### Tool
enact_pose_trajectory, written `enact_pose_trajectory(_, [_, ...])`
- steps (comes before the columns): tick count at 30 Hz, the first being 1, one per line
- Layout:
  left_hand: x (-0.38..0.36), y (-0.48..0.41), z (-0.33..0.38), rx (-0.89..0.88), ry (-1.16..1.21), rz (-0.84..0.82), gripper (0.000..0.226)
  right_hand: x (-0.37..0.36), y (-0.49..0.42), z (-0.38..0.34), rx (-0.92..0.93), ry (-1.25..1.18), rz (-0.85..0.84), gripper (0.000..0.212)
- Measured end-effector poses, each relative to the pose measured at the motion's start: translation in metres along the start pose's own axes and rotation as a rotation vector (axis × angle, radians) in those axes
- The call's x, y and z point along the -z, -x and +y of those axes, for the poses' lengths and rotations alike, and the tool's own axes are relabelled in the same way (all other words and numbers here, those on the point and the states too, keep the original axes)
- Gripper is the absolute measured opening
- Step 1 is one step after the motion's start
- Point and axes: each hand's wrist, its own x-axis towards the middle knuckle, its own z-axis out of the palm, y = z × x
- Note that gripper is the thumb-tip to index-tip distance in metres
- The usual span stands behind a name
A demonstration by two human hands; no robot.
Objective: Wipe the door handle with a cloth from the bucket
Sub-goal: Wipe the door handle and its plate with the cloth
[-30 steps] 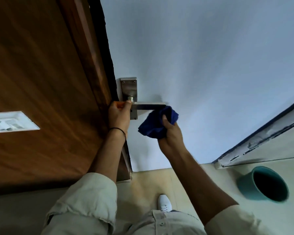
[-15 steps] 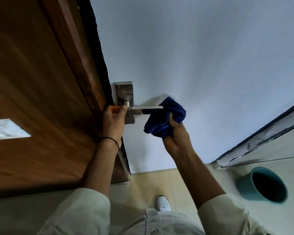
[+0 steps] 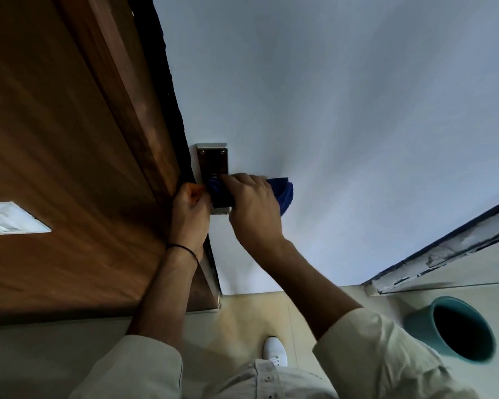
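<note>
A right hand grips a blue cloth wrapped over the door handle; the left hand clasps the door's edge. Wiping appears underway, the teal bucket standing on the floor.

Brushed metal handle plate, satin sheen, blue plush cloth, brown wood-grain door frame, smooth matt white door, glossy teal bucket, pale floor tiles.

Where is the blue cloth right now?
The blue cloth is under the right hand, pressed over the door handle at its metal plate, just right of the left hand.
</note>
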Motion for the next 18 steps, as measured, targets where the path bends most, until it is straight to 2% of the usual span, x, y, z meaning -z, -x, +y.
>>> enact_pose_trajectory(4, [-0.001,0.003,0.0,-0.008,0.028,0.021,0.011,0.021,0.006,0.049,0.108,-0.023,-0.058,0.045])
enact_pose_trajectory(8, [0.0,0.003,0.001,-0.012,0.039,0.026,0.012,0.031,0.009,0.077,-0.015,-0.173,-0.135,0.039])
enact_pose_trajectory(10, [-0.001,0.003,0.002,0.001,0.039,0.019,0.012,0.029,0.009,0.071,-0.021,-0.107,-0.104,0.039])
enact_pose_trajectory(13, [-0.001,0.003,0.006,0.01,0.026,0.012,0.011,0.02,-0.001,0.042,0.092,0.013,-0.059,0.037])
enact_pose_trajectory(18, [0.002,0.003,0.005,0.027,0.036,-0.041,0.009,-0.001,-0.004,0.021,0.136,0.06,-0.05,0.044])
